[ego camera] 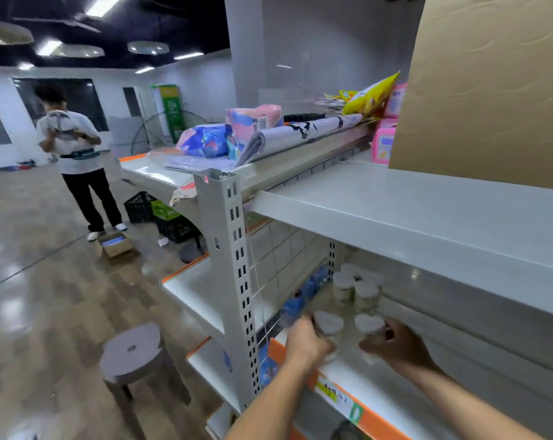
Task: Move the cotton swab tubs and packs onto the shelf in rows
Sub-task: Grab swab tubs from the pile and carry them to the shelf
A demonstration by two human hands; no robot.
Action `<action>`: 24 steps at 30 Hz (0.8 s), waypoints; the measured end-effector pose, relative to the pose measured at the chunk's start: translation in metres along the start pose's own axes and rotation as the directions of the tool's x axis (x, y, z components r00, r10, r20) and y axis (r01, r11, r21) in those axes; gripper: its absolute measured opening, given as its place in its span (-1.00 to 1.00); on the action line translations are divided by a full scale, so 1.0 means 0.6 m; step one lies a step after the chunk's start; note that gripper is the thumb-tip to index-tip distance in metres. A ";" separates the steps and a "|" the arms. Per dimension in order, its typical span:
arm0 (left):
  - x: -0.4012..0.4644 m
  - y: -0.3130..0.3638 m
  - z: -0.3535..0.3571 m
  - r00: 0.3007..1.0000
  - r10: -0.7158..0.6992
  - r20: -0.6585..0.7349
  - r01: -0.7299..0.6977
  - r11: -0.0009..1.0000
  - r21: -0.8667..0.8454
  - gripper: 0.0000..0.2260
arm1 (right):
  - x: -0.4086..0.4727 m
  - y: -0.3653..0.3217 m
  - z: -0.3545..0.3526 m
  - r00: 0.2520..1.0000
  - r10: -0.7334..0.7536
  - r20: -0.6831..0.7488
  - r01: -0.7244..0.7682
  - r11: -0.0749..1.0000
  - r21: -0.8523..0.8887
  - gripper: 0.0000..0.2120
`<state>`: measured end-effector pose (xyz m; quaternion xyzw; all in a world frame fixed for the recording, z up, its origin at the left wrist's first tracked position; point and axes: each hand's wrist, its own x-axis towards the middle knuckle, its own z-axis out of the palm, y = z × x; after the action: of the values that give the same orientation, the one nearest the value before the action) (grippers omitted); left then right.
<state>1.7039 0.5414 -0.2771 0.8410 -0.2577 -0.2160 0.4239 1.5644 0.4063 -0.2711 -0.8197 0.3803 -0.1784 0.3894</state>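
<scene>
My left hand (305, 339) grips a heart-lidded cotton swab tub (329, 323) just above the front of the lower shelf (357, 379). To its right, my right hand (395, 342) grips a second heart-lidded tub (369, 325) from its right side. Further back on the same shelf stand several round-lidded swab tubs (357, 289) in a cluster. Blue packs (303, 296) lie along the wire back grid on the left of the shelf. The undersides of both held tubs are hidden by my fingers.
An upper white shelf (427, 217) overhangs the work area, with a cardboard box (484, 84) on it. The slotted shelf upright (233, 265) is at the left. A grey stool (132, 350) and a person (75, 154) stand on the floor; crates (161, 214) sit beyond.
</scene>
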 end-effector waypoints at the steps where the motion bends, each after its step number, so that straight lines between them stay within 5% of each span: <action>1: 0.009 0.002 0.003 1.000 0.004 -0.003 -0.004 1.000 -0.003 -0.53 | 0.005 -0.002 0.004 1.000 0.011 -0.027 -0.011 1.000 0.010 -0.77; 13: 0.106 0.004 0.039 0.995 0.088 -0.036 -0.091 0.992 -0.082 -0.66 | 0.078 -0.005 0.065 0.986 0.039 -0.162 -0.038 0.999 0.010 -0.70; 24: 0.159 0.003 0.051 0.971 0.234 -0.055 -0.238 0.969 -0.072 -0.75 | 0.124 0.004 0.085 0.980 0.138 -0.145 -0.140 0.990 -0.005 -0.51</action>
<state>1.7593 0.4633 -0.3060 0.7920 -0.3375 -0.1546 0.4847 1.6410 0.3741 -0.3055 -0.7790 0.4652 -0.2069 0.3662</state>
